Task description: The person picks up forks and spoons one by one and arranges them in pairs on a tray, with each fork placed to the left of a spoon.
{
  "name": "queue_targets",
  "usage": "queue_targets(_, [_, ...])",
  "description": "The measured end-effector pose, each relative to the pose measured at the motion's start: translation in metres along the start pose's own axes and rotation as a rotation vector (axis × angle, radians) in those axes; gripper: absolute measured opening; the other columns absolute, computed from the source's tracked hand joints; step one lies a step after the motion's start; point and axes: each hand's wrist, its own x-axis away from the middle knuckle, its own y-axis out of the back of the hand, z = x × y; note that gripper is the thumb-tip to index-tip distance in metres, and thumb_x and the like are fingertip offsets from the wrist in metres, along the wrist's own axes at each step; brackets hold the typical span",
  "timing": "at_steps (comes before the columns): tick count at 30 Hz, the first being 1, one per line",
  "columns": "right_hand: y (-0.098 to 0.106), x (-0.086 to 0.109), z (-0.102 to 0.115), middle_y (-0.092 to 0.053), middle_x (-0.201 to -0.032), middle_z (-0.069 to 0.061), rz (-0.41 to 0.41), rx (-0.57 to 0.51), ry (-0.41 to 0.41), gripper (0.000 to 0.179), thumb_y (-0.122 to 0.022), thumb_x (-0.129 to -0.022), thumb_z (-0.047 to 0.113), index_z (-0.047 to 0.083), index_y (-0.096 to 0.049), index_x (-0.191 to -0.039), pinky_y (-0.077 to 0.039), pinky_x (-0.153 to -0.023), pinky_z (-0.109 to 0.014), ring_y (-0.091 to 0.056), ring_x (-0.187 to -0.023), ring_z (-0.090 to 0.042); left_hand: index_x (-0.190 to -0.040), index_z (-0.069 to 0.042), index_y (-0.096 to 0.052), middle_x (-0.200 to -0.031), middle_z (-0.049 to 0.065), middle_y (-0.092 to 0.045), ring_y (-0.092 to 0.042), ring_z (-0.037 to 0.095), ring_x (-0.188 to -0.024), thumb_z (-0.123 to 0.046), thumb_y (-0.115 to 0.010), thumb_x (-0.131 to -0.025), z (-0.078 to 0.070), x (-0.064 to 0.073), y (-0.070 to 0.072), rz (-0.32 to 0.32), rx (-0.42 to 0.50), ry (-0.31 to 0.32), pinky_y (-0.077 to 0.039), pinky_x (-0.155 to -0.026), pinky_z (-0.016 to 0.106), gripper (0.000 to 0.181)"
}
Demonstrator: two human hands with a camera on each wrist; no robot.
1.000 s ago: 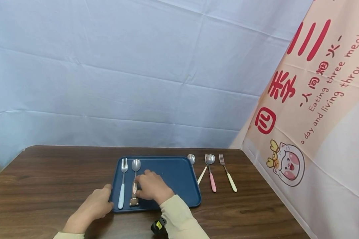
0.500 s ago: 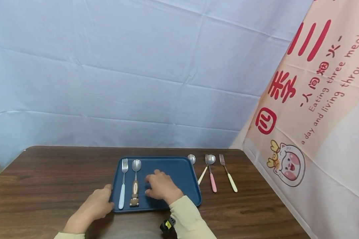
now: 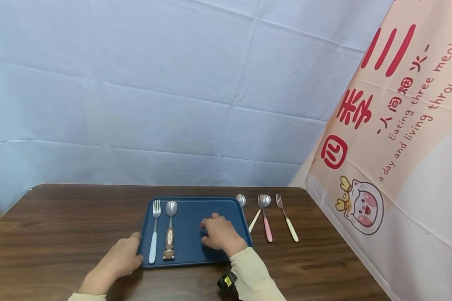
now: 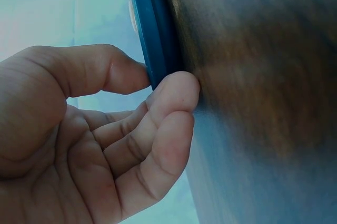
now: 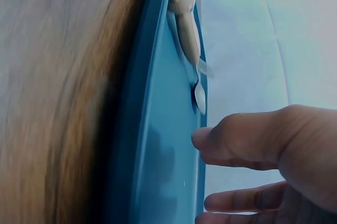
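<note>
A dark blue tray [image 3: 190,242] lies on the wooden table. My left hand [image 3: 120,257] grips its left edge; in the left wrist view the thumb is against the rim [image 4: 145,29] and the curled fingertips are against its outer side. On the tray's left part lie a fork with a light blue handle [image 3: 152,246] and, beside it, a spoon with a brown bear handle [image 3: 169,238]. My right hand [image 3: 221,236] is over the tray's right half, fingers loosely bent and holding nothing. The right wrist view has this hand [image 5: 253,150] apart from the spoon [image 5: 188,37].
Right of the tray lie a pink-handled spoon [image 3: 267,228], a fork with a pale yellow handle [image 3: 291,228], another pale-handled fork [image 3: 255,220] partly under the pink spoon, and a spoon [image 3: 241,200] partly hidden by the tray. A pale cloth [image 3: 135,104] hangs behind the table.
My right hand has let go of the brown-handled spoon and moved right across the tray. The left hand stays at the tray's edge.
</note>
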Motion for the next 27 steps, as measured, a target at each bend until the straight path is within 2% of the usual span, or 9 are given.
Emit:
queue_targets(11, [0.003,0.008,-0.023,-0.055,-0.099,-0.010,0.000,-0.058,-0.028,0.027,-0.069,-0.081,0.017,0.009,-0.068,-0.106,-0.048,-0.071,-0.038,-0.054,-0.087,-0.023,-0.128,0.022,-0.031,-0.083,0.025,-0.058,-0.052,0.016,-0.043,0.004,-0.057,-0.079,0.000,0.001,-0.001,0.010,-0.007,0.015,-0.043,-0.042,0.030,0.059])
queue_targets(27, [0.007,0.018,-0.053,-0.057,-0.096,-0.012,-0.023,-0.090,-0.042,0.029,-0.071,-0.078,0.016,0.004,-0.067,-0.104,-0.048,-0.072,-0.039,-0.054,-0.084,-0.023,-0.128,0.022,-0.029,-0.075,0.019,-0.056,-0.052,0.016,-0.045,0.003,-0.056,-0.079,-0.002,0.001,0.000,0.022,-0.014,0.018,-0.043,-0.042,0.031,0.060])
